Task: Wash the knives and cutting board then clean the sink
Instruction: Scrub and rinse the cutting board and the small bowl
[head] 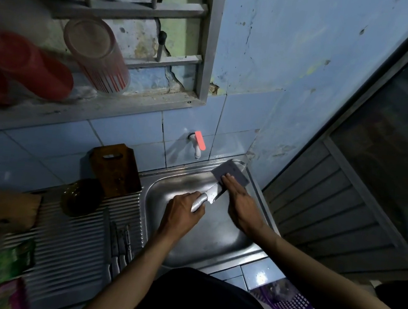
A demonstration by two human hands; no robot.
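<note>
- While the left hand (182,212) grips its silver handle, the broad steel cleaver (231,177) lies over the steel sink's (213,235) far right corner.
- Right hand (239,202) presses flat-fingered on the blade.

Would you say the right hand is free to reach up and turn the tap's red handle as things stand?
Probably yes: the right hand lies flat on the cleaver blade, gripping nothing, and the tap sits just beyond it on the wall with nothing between them. It would have to lift off the blade first.
</note>
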